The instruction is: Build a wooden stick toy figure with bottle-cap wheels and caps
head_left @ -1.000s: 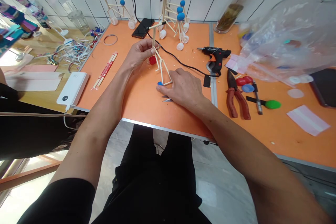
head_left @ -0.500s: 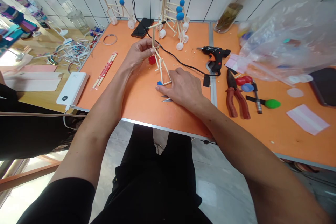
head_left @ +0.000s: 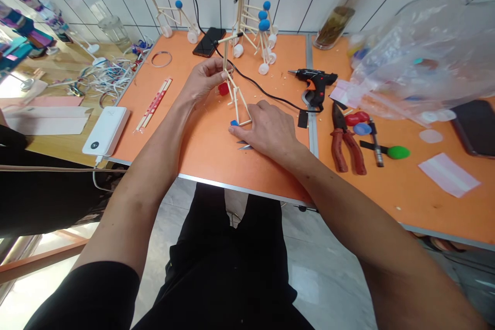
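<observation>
My left hand (head_left: 203, 80) grips the upright of a small model built from thin wooden sticks (head_left: 236, 98), holding it up off the orange table (head_left: 209, 149). A red cap (head_left: 223, 88) sits just beside that hand. My right hand (head_left: 266, 131) lies palm down against the model's lower end, close to a blue cap (head_left: 234, 123). Small metal tips (head_left: 245, 147) poke out from beneath this hand; the rest of that object is hidden, so I cannot tell what it is.
Two finished stick models (head_left: 247, 20) with blue balls stand at the back, beside a black phone (head_left: 208, 42). A hot glue gun (head_left: 315, 82), red-handled pliers (head_left: 343, 147) and a clear plastic bag (head_left: 421, 56) lie right. A white power bank (head_left: 106, 130) sits left.
The table and its objects have shifted slightly in view as my head moved. My hands and the stick model keep the same positions.
</observation>
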A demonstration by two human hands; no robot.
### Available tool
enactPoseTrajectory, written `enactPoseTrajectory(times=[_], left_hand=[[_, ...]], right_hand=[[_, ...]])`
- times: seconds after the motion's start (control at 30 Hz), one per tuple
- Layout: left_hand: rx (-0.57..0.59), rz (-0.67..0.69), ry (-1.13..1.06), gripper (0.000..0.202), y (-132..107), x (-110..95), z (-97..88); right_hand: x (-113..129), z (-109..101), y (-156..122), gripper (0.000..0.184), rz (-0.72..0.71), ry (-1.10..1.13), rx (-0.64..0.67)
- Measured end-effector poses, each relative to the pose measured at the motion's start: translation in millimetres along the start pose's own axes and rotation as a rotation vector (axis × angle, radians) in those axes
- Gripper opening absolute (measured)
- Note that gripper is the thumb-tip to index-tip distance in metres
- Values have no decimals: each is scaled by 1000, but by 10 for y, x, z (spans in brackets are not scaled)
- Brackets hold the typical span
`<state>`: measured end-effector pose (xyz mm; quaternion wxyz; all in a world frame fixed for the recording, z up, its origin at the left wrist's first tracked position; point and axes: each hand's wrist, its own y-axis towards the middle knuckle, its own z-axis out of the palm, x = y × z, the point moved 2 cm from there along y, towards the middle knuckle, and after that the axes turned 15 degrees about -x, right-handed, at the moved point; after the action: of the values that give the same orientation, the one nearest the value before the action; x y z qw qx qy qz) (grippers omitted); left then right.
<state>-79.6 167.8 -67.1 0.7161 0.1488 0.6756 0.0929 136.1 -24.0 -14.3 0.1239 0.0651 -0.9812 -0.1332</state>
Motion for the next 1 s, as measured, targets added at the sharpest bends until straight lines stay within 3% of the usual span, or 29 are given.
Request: enactPoseTrajectory(times=[1.0], left_hand=[[-2,48,-16,44,72,148,-81]], right_hand=[[24,-6,-3,57,10,-18,17]])
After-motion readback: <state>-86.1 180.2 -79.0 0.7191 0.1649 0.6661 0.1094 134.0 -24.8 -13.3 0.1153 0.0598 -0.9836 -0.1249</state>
